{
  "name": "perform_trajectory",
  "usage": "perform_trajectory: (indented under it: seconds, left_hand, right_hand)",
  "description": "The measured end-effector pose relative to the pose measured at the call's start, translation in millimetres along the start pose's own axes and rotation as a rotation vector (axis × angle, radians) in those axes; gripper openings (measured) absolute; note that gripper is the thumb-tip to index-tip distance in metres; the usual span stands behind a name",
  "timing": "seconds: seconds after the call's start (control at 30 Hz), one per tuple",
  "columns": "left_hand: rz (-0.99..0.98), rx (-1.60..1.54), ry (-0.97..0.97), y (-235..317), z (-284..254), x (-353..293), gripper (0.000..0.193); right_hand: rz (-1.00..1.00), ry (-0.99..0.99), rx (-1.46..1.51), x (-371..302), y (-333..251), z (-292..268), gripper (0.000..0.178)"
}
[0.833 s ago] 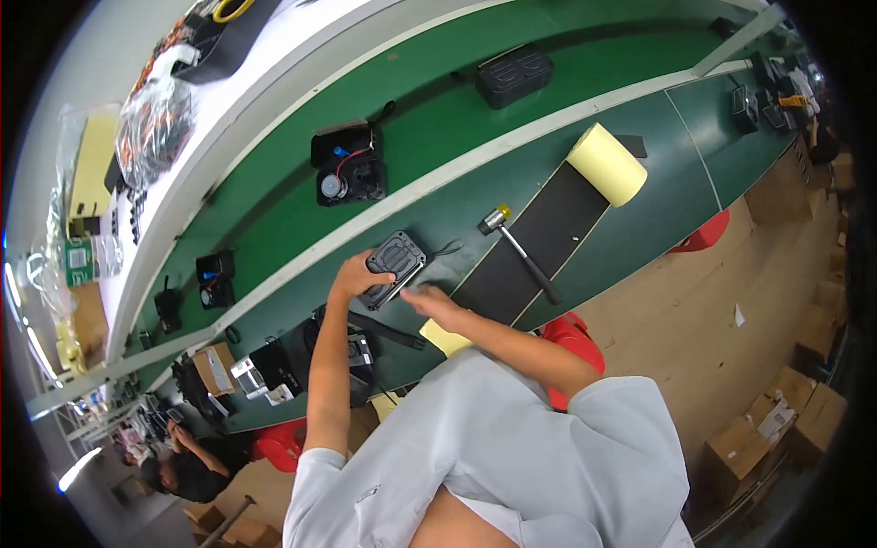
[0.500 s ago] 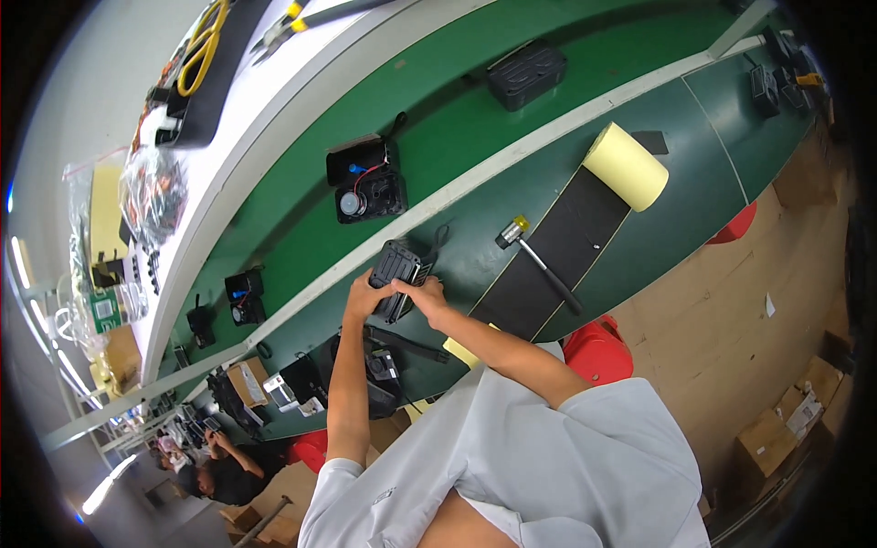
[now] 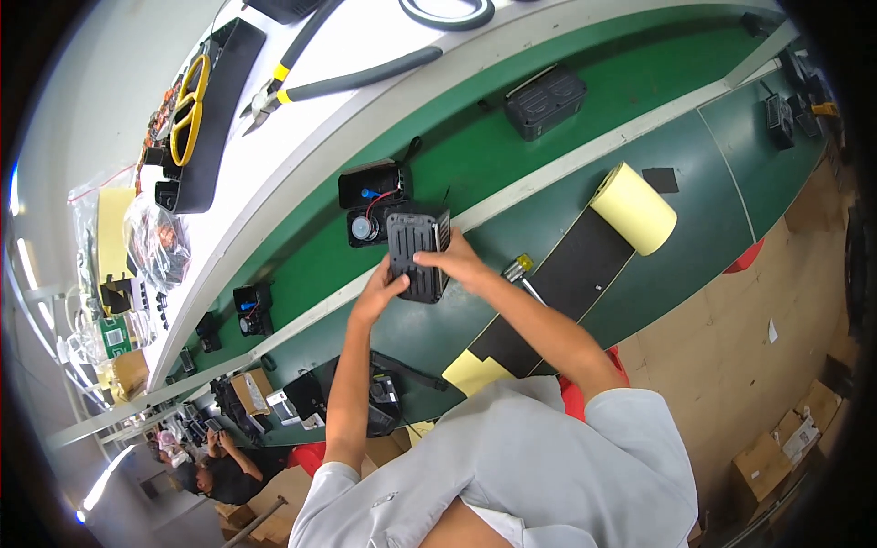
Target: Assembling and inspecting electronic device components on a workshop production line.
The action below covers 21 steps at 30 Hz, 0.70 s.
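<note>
Between my two hands is a black ribbed plastic case (image 3: 416,260), raised over the near edge of the green conveyor. My left hand (image 3: 376,290) grips its lower left side, thumb on the ribbed face. My right hand (image 3: 454,263) closes round its right side, thumb lying across the front. Just behind it on the conveyor, an opened black case (image 3: 364,187) shows a round speaker and red and blue wires. A hammer with a yellow head (image 3: 518,268) lies to the right, its handle partly hidden by my right forearm.
A yellow-backed roll (image 3: 635,208) unrolls as a black strip (image 3: 575,288) across the bench. A closed black case (image 3: 545,100) sits farther along the conveyor. Pliers (image 3: 265,99) and yellow-handled scissors (image 3: 189,114) lie on the white shelf. A co-worker (image 3: 233,470) sits at lower left.
Both hands have lifted the black case up and away from me, toward the conveyor, and turned its ribbed face more into view. My view has shifted slightly.
</note>
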<state>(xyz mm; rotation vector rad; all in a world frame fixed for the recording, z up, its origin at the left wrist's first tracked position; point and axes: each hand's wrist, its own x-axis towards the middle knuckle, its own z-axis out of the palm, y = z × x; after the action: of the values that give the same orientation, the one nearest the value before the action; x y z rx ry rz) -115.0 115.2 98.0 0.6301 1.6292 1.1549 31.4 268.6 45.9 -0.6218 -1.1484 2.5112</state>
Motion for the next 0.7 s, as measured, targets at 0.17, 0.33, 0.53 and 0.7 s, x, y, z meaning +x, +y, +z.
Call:
perform_trajectory:
  seconds: [0.17, 0.33, 0.53, 0.7]
  left_hand:
    - [0.318, 0.763, 0.334, 36, -41, 81, 0.030]
    - [0.287, 1.328, 0.335, 30, -88, 135, 0.035]
    - [0.131, 1.556, 0.048, 16, -106, 174, 0.035]
    - [0.162, 1.649, -0.071, 28, -98, 194, 0.031]
  right_hand:
    - [0.077, 0.366, 0.131, 48, -35, -45, 0.084]
    - [0.083, 0.573, 0.241, 101, -50, -94, 0.098]
    - [0.292, 0.645, -0.131, 105, -80, -107, 0.094]
    - [0.491, 0.556, -0.646, 71, -93, -122, 0.097]
